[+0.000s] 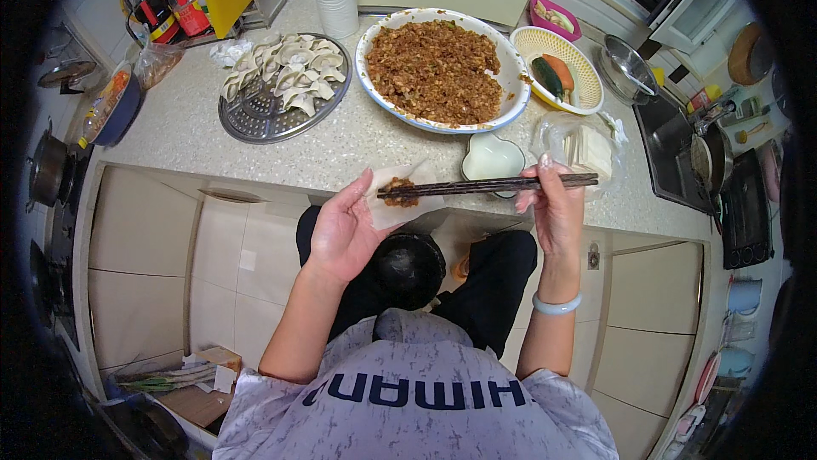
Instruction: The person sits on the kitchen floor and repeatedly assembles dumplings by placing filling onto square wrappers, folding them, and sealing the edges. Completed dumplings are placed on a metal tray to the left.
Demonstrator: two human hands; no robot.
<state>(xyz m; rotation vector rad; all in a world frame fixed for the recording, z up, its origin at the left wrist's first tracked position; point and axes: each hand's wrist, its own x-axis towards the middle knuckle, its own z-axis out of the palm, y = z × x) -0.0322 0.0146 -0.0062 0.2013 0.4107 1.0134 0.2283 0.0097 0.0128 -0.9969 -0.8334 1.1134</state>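
Observation:
On the fingers of my left hand (344, 233) lies a square dough wrapper (426, 185) with a lump of meat filling (401, 193) at its middle. My right hand (554, 208) grips dark wooden chopsticks (472, 186), whose tips touch the filling. Beyond them stands a large white enamel basin (520, 99) of minced filling. Several folded dumplings (297, 67) rest on a round perforated metal tray (255, 125) at the left. Near my right hand are a small flower-shaped bowl (491, 155), partly behind the chopsticks, and a stack of wrappers (588, 150) in a plastic bag.
A yellow basket (590, 86) holds a carrot and a dark green vegetable. Behind it sits a pink basket (570, 34). A paper towel roll (336, 7) stands by the tray. The sink (670, 147) is at the right; a blue bowl (127, 112) is far left.

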